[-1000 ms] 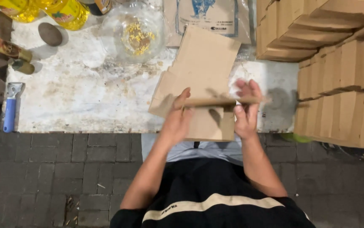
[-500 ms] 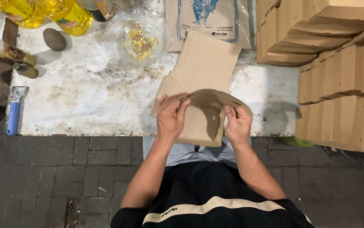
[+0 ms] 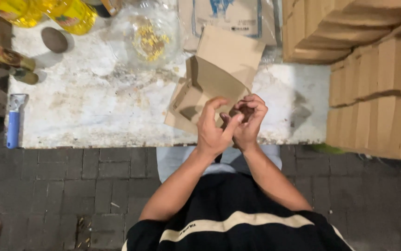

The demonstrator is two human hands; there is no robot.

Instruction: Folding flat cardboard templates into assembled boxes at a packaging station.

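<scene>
Both hands work on a brown cardboard box blank [image 3: 208, 82] that stands partly folded over the near edge of a stained white table [image 3: 93, 111]. My left hand [image 3: 213, 128] grips the near fold with its fingers curled up against the card. My right hand [image 3: 249, 120] is closed on the same near edge, touching the left hand. A flat cardboard sheet [image 3: 230, 51] lies on the table behind the folded piece.
Stacks of flat cardboard blanks [image 3: 372, 79] rise at the right. A clear plastic bag of yellow bits [image 3: 149, 37], yellow oil bottles [image 3: 65, 14], a dark stone [image 3: 54, 39], small bottles [image 3: 12, 59] and a blue-handled scraper [image 3: 13, 122] sit on the table's left. Grey paving lies below.
The cardboard went from a flat strip held between spread hands to a folded, half-raised shape. Both hands have come together at its near edge.
</scene>
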